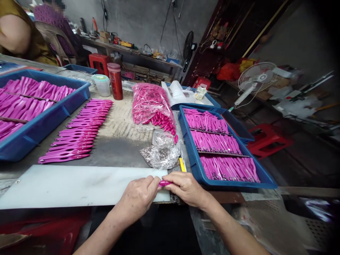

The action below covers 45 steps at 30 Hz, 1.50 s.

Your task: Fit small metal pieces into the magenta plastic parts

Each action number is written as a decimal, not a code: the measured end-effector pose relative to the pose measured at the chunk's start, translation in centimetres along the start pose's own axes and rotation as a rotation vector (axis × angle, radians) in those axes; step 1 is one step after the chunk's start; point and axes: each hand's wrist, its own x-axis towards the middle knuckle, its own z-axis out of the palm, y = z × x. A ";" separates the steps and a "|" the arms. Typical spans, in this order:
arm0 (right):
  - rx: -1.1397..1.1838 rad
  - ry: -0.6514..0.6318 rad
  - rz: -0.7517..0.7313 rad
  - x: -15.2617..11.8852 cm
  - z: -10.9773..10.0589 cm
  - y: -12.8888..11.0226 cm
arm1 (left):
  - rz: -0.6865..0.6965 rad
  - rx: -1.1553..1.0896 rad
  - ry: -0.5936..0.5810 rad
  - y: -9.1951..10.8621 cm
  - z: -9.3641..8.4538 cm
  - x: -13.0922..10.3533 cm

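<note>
Left hand (pixel 140 193) and right hand (pixel 186 187) meet over the right end of the white board (pixel 79 186), at the worktop's (pixel 119 150) near edge. Both narrow, fingertips pinching one small pink piece (pixel 164 183) between them; fingers hide much of it, so any join cannot be made out.

Handling, my judgement: light pinch from each side, the two hands kept in line so the piece does not twist or slip; stay above the board, so a drop lands flat, short of the near edge.

Count: pink piece in hand, one. White board, one. Blue trays filled with pink tools, two: left tray (pixel 45 129) by the left edge, right tray (pixel 195 170) toward the right edge, the latter in three rows. Loose row of pink tools (pixel 79 131) between them: overlapping, no sure count. Bag of pink parts (pixel 150 102), one; contents uncountable. Yellow handle (pixel 182 164), one. Red flask (pixel 115 85), one.
</note>
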 end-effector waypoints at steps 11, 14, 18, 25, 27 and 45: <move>0.012 0.063 0.084 -0.1 0.4 -0.3 | -0.040 0.057 0.064 0.4 0.0 0.5; 0.015 0.041 0.066 -0.1 0.2 -0.1 | -0.029 0.045 0.023 0.3 -0.2 0.5; 0.008 0.016 0.056 0.0 -0.2 0.1 | -0.018 0.046 0.006 0.2 -0.4 0.5; 0.031 -0.004 0.063 0.0 -0.2 0.3 | -0.003 0.058 0.012 0.1 -0.2 0.4; 0.032 -0.001 0.064 0.0 -0.1 0.3 | -0.004 0.056 0.021 0.1 -0.2 0.3; -0.009 -0.054 0.131 0.7 0.0 0.1 | -0.015 0.059 0.078 -0.8 0.5 0.2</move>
